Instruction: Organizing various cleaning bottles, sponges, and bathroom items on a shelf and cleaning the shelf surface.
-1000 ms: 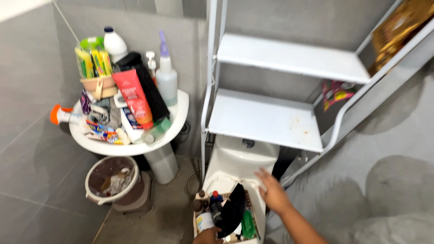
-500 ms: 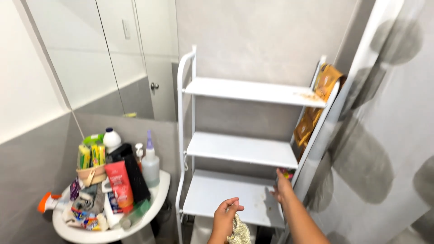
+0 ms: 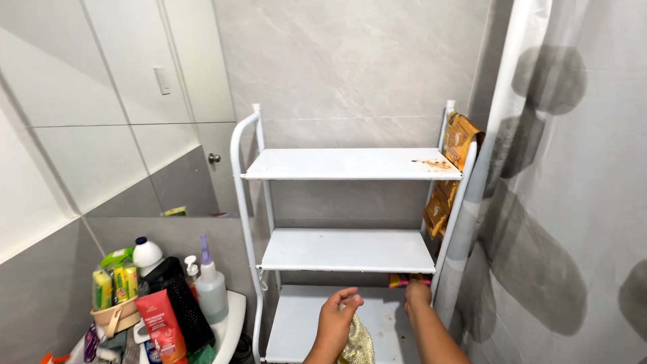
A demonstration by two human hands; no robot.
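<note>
My left hand [image 3: 335,322] is raised in front of the lowest shelf [image 3: 303,323] of a white metal rack [image 3: 350,164], its fingers closed on a pale knitted cloth [image 3: 357,345] that hangs below it. My right hand [image 3: 417,294] reaches to the rack's right rear corner, touching a small red and yellow packet [image 3: 401,279] tucked under the middle shelf [image 3: 348,251]. The three shelves are bare, with brown stains on the top one [image 3: 435,163].
Orange sachets [image 3: 450,168] hang on the rack's right side. A grey-spotted shower curtain [image 3: 573,202] fills the right. At lower left a white sink [image 3: 229,334] is crowded with bottles, a red tube [image 3: 160,329] and a spray bottle [image 3: 209,283]. A mirror [image 3: 121,108] covers the left wall.
The view has tilted upward from the toilet and basket to the whole rack. My left hand has come up holding the cloth; my right hand rose to the rack's right rear corner.
</note>
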